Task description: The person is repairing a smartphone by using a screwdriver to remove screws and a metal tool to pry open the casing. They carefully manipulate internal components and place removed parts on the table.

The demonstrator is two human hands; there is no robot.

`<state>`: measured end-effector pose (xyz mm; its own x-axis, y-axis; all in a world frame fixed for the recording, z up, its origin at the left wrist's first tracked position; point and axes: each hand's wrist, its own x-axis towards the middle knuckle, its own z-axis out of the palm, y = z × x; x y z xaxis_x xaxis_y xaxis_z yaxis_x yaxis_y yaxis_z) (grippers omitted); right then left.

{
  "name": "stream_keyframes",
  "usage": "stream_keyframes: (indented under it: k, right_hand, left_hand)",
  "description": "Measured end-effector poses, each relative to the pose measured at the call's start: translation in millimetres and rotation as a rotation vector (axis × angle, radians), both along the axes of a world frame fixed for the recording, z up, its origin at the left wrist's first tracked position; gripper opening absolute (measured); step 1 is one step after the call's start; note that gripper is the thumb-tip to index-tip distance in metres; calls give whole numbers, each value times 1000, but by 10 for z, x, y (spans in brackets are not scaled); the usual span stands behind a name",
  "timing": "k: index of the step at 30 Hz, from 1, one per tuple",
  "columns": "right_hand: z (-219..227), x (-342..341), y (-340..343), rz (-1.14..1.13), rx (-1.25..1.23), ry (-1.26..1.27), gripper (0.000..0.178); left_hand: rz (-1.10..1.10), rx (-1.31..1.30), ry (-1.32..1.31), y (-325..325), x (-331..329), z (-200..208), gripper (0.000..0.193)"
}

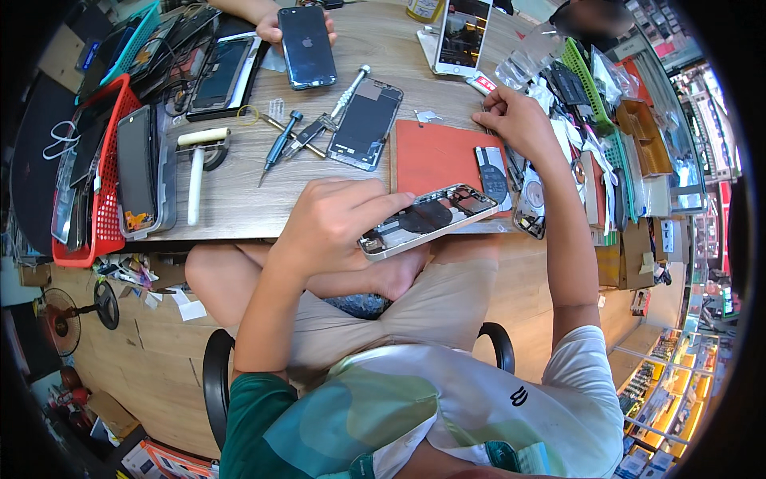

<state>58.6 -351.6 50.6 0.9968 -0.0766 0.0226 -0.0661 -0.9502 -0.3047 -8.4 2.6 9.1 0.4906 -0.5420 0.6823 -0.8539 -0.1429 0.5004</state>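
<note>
In my left hand (331, 223) is an opened smartphone housing (471, 203), tilted above the table's front edge. Its screen is off, and dark parts and small components show inside. My right hand (519, 120) reaches over the right end of a red-brown mat (431, 160), its fingers curled together beside a small red-and-white tube (481, 83). Anything between those fingertips is too small to make out. On the mat's right side lies a phone battery (492, 177). Left of the mat, a detached phone screen (367, 124) rests near a blue screwdriver (281, 148).
Across the table, another person's hand (270, 28) holds a dark phone (308, 49). A lit white phone (463, 36) leans upright at the back. A red basket (112, 176) of phones stands left, near a white-handled roller (195, 184). Parts and a green basket (589, 84) crowd the right.
</note>
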Motion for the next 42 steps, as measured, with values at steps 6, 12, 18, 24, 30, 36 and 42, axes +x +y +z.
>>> stream_keyframes:
  k: [6, 12, 18, 24, 30, 36, 42]
  right_hand:
    - [16, 110, -26, 90, -11, 13, 35]
    - [1, 88, 26, 48, 19, -145, 32]
    - [49, 73, 101, 113, 207, -425, 20]
    - [64, 31, 10, 103, 465, -648, 23]
    - [302, -257, -67, 44, 1339, -471, 41]
    - [339, -678, 160, 150, 1471, -205, 36]
    - [290, -934, 602, 89, 892, -105, 27]
  left_hand:
    - [-29, 35, -15, 28, 33, -30, 62]
    - [-28, 40, -15, 29, 41, -66, 62]
    - [-25, 44, 2, 32, 32, -56, 61]
    - [-27, 13, 3, 13, 34, -48, 60]
    - [-29, 23, 56, 11, -11, 92, 61]
    - [-30, 104, 42, 19, -2, 97, 61]
    - [-23, 47, 21, 1, 9, -8, 65]
